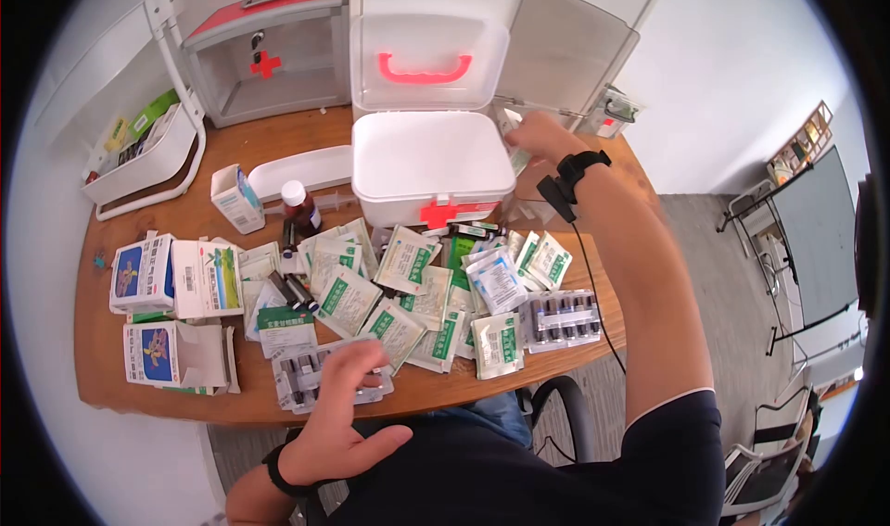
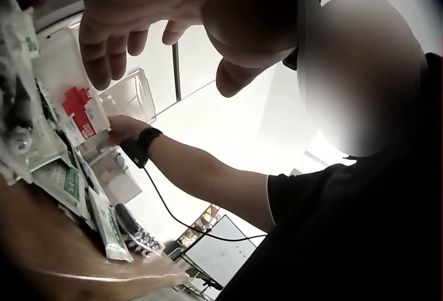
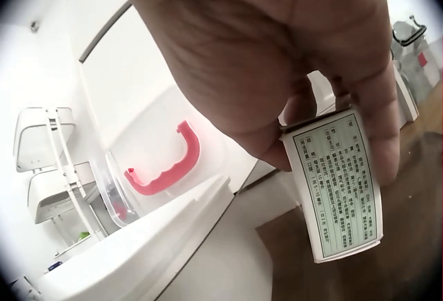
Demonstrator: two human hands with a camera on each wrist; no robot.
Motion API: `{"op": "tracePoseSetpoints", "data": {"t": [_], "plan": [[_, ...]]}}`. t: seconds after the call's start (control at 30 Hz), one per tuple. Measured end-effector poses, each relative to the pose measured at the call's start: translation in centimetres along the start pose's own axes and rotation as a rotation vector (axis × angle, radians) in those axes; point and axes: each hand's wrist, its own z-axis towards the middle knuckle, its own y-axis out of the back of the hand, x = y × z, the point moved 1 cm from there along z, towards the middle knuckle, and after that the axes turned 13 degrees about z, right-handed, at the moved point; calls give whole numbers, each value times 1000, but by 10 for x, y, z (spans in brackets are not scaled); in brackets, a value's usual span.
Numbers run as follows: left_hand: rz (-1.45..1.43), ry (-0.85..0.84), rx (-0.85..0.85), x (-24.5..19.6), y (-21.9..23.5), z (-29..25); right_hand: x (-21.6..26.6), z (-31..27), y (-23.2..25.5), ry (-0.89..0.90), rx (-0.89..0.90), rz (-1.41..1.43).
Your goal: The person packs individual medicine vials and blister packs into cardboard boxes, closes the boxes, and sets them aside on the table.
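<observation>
My right hand [image 1: 542, 135] reaches beyond the right side of a white first-aid box [image 1: 433, 160], whose lid is raised. In the right wrist view it grips a small medicine box [image 3: 336, 190] between thumb and fingers; the printed panel is pale green with dark text. My left hand [image 1: 334, 433] is near the table's front edge with fingers loosely extended, holding nothing. In the head view it overlaps a clear plastic tray of small dark vials [image 1: 301, 378]. Several white-and-green sachets [image 1: 348, 299] lie in a heap before the first-aid box.
Medicine cartons [image 1: 144, 276] stand at the left, near a brown bottle [image 1: 298, 206] with a white cap. Behind are a red-topped cabinet [image 1: 269, 58] and a white rack [image 1: 148, 169]. A second vial tray [image 1: 561, 320] lies front right. A cable [image 1: 598, 294] hangs from my right wrist.
</observation>
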Motion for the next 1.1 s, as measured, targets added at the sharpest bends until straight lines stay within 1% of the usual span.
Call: {"op": "tracePoseSetpoints", "data": {"t": [0.03,0.13,0.17,0.23,0.27,0.3,0.33,0.37,0.43,0.47,0.5,0.57,0.6,0.63,0.67,0.7,0.73,0.83,0.87,0.9,0.93,0.97,1.03,1.07,1.1], "plan": [[2,14,-6,-1,0,-3,-2,3,-2,2,15,0],[48,11,85,-5,-1,-6,-9,9,-2,311,148,-259],[46,23,80,-5,0,-6,-13,12,6,313,161,-259],[-5,17,81,-5,0,-8,-12,15,17,575,95,-535],[-6,30,77,-5,3,-8,-11,9,22,510,-41,-435],[40,-4,69,-5,7,-9,4,-15,28,444,-174,-332],[88,-37,62,-5,11,-10,17,-34,30,432,-166,-196],[92,-25,55,-3,15,-13,28,-55,33,419,-160,-61],[109,12,-9,2,25,-18,53,-114,16,630,-103,27],[156,20,-90,0,31,-17,66,-142,4,583,-15,-14],[211,34,-135,6,38,-19,75,-166,-10,533,74,-55],[332,31,-252,14,51,-22,82,-202,-39,658,366,-8],[337,37,-252,15,57,-24,82,-213,-54,673,469,-27],[365,77,-320,15,62,-26,81,-221,-68,689,571,-47],[392,117,-390,15,65,-28,72,-227,-85,790,579,-49],[400,125,-393,13,66,-29,65,-231,-101,893,586,-50],[424,136,-381,12,68,-30,67,-237,-111,876,629,-86],[475,197,-390,13,73,-43,66,-232,-137,914,646,-134],[545,231,-416,13,78,-48,70,-229,-142,885,656,-175],[616,264,-442,13,84,-52,74,-226,-145,899,664,-169],[733,237,-489,10,94,-57,77,-223,-149,905,658,-177],[741,246,-496,7,106,-59,80,-220,-151,908,651,-188],[907,289,-671,3,133,-65,86,-216,-155,933,644,-161],[915,296,-678,4,146,-69,90,-215,-156,939,630,-162],[947,388,-716,6,159,-74,94,-213,-157,947,615,-162]]}}
